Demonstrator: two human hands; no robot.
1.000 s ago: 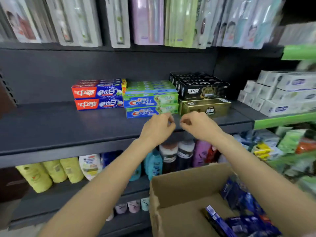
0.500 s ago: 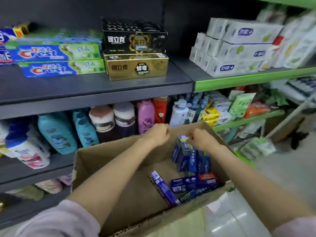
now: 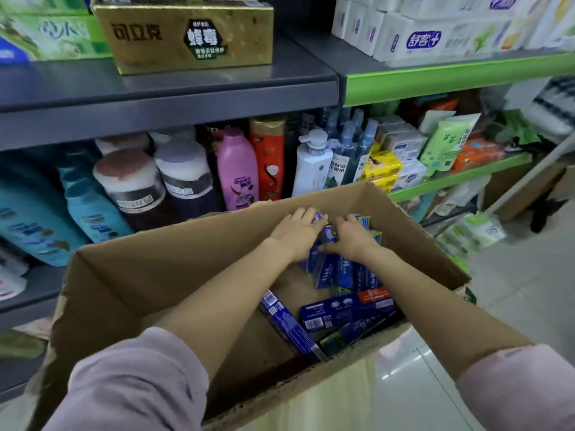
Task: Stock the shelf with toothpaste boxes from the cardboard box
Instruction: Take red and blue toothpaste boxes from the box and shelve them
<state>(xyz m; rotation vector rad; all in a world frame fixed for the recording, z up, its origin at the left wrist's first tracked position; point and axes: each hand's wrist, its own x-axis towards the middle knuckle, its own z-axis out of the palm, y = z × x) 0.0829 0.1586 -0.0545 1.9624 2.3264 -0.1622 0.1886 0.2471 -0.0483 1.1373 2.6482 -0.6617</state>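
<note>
Head view, looking down: both of a person's hands are now deeper inside the open cardboard box (image 3: 174, 275) than half a second ago, when they hovered at its far rim, and the camera has dipped so the grey shelf (image 3: 174, 98) sits at 12 o'clock with only its lowest products showing. The left hand (image 3: 295, 233) lies with fingers extended over the tops of the upright blue toothpaste boxes (image 3: 345, 272), which stand against the carton's far right wall at about 1 o'clock from its centre. The right hand (image 3: 353, 239) curls its fingers around the same standing bundle, thumb tucked at the near side; a second ago both hands were up at the shelf edge. At least four cartons stand upright in that bundle, though the hands hide the exact number. Three or four loose blue boxes (image 3: 342, 312) lie flat on the carton floor at 5 o'clock, as they lay before. On the shelf, one gold toothpaste box (image 3: 186, 35) sits at 12 o'clock, with green boxes (image 3: 53, 35) touching it at 11 o'clock. White boxes (image 3: 413, 38) are stacked on the green-edged shelf (image 3: 451, 79) at 1 o'clock. Below the grey shelf, about nine bottles (image 3: 238, 169) stand in a row.
</note>
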